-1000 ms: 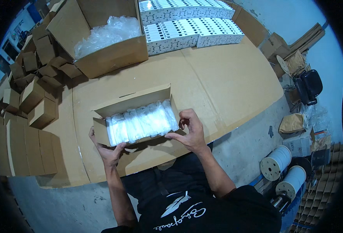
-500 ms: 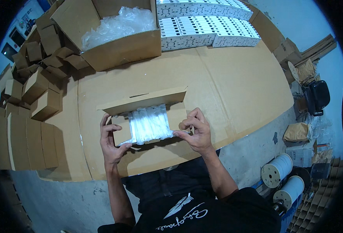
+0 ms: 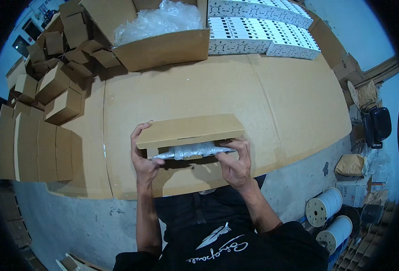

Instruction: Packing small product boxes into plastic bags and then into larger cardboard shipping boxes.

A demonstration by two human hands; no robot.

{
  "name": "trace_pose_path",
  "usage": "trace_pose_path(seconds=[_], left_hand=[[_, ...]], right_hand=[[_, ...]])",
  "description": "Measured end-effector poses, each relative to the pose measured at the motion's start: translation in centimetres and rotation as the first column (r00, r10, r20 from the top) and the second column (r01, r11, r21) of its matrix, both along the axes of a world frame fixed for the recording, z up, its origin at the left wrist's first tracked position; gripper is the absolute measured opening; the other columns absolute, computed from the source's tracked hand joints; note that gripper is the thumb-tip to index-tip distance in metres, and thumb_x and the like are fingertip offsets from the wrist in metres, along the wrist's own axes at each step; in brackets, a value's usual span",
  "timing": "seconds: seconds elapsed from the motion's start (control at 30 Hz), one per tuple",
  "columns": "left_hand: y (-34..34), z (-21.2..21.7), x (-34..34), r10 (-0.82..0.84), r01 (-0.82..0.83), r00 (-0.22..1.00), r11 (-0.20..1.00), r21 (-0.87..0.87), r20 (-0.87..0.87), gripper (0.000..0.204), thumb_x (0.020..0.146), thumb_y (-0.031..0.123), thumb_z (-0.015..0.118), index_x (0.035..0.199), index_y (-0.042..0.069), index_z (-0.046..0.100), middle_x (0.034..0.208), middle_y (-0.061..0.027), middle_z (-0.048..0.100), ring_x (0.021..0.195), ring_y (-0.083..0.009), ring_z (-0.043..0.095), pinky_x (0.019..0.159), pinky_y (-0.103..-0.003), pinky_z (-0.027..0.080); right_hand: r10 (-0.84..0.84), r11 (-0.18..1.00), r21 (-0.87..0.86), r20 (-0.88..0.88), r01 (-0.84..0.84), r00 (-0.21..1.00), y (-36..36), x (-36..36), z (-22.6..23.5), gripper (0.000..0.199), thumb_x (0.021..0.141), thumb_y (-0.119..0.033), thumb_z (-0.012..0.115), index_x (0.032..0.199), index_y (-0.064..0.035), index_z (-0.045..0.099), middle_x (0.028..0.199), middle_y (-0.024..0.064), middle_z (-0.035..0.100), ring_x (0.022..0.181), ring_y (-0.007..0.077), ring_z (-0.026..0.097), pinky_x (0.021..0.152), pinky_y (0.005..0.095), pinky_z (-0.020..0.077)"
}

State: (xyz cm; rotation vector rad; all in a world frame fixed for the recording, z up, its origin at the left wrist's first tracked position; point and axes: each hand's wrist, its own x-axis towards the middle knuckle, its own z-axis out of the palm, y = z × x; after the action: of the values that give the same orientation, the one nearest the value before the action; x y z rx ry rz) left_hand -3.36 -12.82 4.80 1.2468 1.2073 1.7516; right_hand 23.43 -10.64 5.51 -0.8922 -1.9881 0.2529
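In front of me is a small brown cardboard box (image 3: 190,129), its lid folded forward over most of the inside. Through the front gap shows a bundle wrapped in clear plastic (image 3: 192,150), with twisted plastic ends reaching toward both sides. My left hand (image 3: 144,156) grips the box's left end, its fingers up along the side and the thumb by the front corner near the plastic end. At the right front corner, my right hand (image 3: 237,165) holds the box with bent fingers; its thumb touches the right end of the plastic.
A large carton (image 3: 163,49) of clear plastic bags stands at the back. White patterned boxes (image 3: 262,34) are stacked beside it. Brown cartons (image 3: 46,144) pile up at the left. Cable spools (image 3: 324,207) stand on the floor at the right, past the cardboard-covered table's (image 3: 298,104) edge.
The lid has swung forward and down, covering most of the plastic-wrapped bundle. My left fingers have moved from inside the box to its outer side. The whole view has shifted slightly.
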Motion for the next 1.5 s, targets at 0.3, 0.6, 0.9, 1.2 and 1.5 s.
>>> trace_pose_path(seconds=[0.3, 0.6, 0.9, 1.2, 1.5], left_hand=[[-0.2, 0.3, 1.0, 0.042, -0.047, 0.941, 0.999, -0.007, -0.336, 0.105, 0.057, 0.028, 0.102, 0.140, 0.005, 0.043, 0.142, -0.0126, 0.043, 0.135, -0.0289, 0.049, 0.114, -0.044, 0.042], [-0.4, -0.6, 2.0, 0.194, -0.168, 0.949, 0.978, 0.122, -0.247, 0.096, 0.057, 0.025, 0.102, 0.129, 0.010, 0.040, 0.131, -0.0128, 0.052, 0.123, -0.0287, 0.053, 0.111, -0.046, 0.042], [-0.4, -2.0, 0.7, 0.104, -0.056, 0.950, 0.984, 0.167, -0.293, 0.066, 0.064, 0.030, 0.098, 0.112, 0.010, 0.057, 0.125, -0.0138, 0.052, 0.124, -0.0301, 0.051, 0.110, -0.048, 0.041], [-1.1, -1.3, 0.1, 0.004, 0.018, 0.969, 0.996, 0.089, -0.246, 0.045, 0.080, 0.025, 0.084, 0.113, 0.011, 0.057, 0.131, -0.0181, 0.051, 0.129, -0.0336, 0.047, 0.115, -0.052, 0.033], [-1.4, -1.1, -0.5, -0.092, 0.114, 0.953, 0.992, 0.061, -0.288, 0.036, 0.079, 0.018, 0.078, 0.110, 0.010, 0.060, 0.140, -0.0202, 0.050, 0.136, -0.0379, 0.044, 0.119, -0.055, 0.027]], right_hand=[[-0.060, 0.992, -0.116, -0.041, 0.055, 0.997, -1.0, -1.6, -0.2, 0.029, 0.071, -0.015, 0.089, 0.097, -0.0145, 0.076, 0.106, 0.0114, 0.060, 0.107, 0.0348, 0.055, 0.095, 0.0502, 0.0444], [-0.228, 0.960, -0.206, -0.167, 0.192, 0.959, -1.8, -5.0, 0.2, 0.030, 0.071, -0.019, 0.092, 0.089, -0.0078, 0.071, 0.103, 0.0106, 0.067, 0.107, 0.0312, 0.054, 0.097, 0.0474, 0.0346], [-0.291, 0.945, -0.206, -0.171, 0.254, 0.941, -3.2, -5.7, -0.8, 0.020, 0.076, -0.012, 0.087, 0.093, -0.0084, 0.075, 0.104, 0.0110, 0.068, 0.117, 0.0334, 0.051, 0.105, 0.0515, 0.0280], [-0.197, 0.955, -0.248, -0.107, 0.165, 0.975, -3.8, -4.6, 0.7, 0.019, 0.074, -0.010, 0.086, 0.091, -0.0126, 0.078, 0.098, 0.0059, 0.068, 0.104, 0.0309, 0.051, 0.103, 0.0501, 0.0312], [-0.257, 0.962, -0.136, -0.164, 0.236, 0.952, -4.6, -4.3, -0.3, 0.025, 0.068, -0.009, 0.089, 0.090, -0.0179, 0.080, 0.114, 0.0098, 0.064, 0.118, 0.0335, 0.046, 0.111, 0.0535, 0.0294]])
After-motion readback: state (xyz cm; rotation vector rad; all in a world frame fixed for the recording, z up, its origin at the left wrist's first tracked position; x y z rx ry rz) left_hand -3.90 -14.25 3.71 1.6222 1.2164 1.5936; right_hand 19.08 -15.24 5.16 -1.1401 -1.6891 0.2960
